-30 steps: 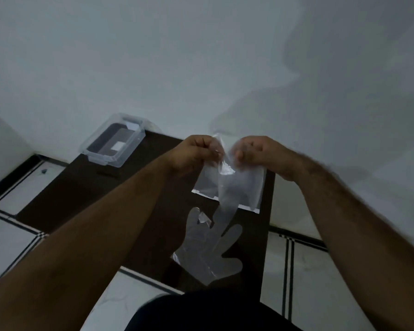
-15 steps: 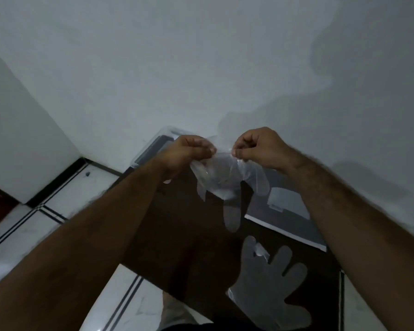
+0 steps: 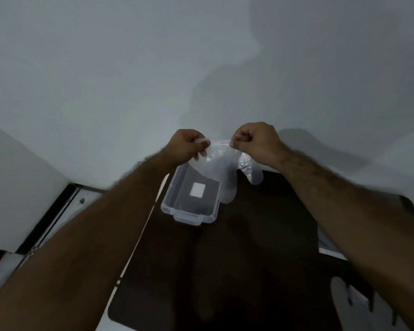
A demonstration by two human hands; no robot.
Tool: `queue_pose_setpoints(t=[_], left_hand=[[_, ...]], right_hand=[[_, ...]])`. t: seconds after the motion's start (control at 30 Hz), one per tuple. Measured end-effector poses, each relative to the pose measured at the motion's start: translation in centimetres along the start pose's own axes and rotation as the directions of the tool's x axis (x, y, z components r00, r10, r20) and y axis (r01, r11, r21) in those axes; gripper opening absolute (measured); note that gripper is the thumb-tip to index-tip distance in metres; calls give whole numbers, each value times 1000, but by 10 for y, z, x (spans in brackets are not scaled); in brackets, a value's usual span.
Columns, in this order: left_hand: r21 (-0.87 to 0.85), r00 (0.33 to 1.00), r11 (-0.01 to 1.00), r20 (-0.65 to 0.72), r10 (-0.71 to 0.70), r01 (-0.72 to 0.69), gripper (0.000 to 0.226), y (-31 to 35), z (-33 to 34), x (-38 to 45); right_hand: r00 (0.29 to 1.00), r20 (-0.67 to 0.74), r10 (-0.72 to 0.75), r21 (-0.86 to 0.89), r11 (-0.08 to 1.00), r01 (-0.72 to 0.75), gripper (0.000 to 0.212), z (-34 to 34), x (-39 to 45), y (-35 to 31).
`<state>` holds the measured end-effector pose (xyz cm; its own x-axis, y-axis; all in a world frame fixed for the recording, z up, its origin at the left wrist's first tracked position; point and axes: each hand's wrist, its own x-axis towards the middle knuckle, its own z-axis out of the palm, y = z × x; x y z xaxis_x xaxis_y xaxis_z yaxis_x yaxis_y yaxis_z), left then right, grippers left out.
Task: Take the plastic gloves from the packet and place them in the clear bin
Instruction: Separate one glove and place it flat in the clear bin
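A thin clear plastic glove (image 3: pixel 225 173) hangs fingers down from its cuff, pinched at either corner by my left hand (image 3: pixel 187 145) and my right hand (image 3: pixel 256 140). It dangles above the far right part of the clear bin (image 3: pixel 189 215), which stands open on the dark table with a white label on its floor. A second plastic glove (image 3: pixel 359 299) lies flat on the table at the lower right, partly behind my right forearm. The packet (image 3: pixel 330 253) shows only as a white edge under that forearm.
The dark table (image 3: pixel 237 271) runs from the white wall toward me; its left edge drops to a tiled floor (image 3: pixel 7 271) with dark border lines. A wall corner stands at the left.
Both hands have carried the glove left and away from me until it hangs over the bin. The packet and the second glove have slid to the lower right of the view.
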<state>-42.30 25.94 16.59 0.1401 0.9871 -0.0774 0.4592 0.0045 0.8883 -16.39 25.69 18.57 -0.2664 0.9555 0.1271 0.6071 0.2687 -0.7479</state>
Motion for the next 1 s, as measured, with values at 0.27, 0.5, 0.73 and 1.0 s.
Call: queue_pose_setpoints(t=[0.27,0.5,0.73,1.0], left_hand=[[42,948,962,-159,274,-271,18,-8,-34,35],[254,855,840,-83,513,-479,26,-36,-58,-11],[320,919,864,67,389,-389,30,-111,-56,-16],[459,947,838,253,196,-296,29,-179,-32,8]], right_hand=[[980,-199,8,66,998,5,8,27,29,-28],[981,-134,-143,47,988,150,6,47,-6,-33],[986,108,-129,-12,991,131,7,109,-10,7],[944,330,-29,-169,982,89,8,162,-3,51]])
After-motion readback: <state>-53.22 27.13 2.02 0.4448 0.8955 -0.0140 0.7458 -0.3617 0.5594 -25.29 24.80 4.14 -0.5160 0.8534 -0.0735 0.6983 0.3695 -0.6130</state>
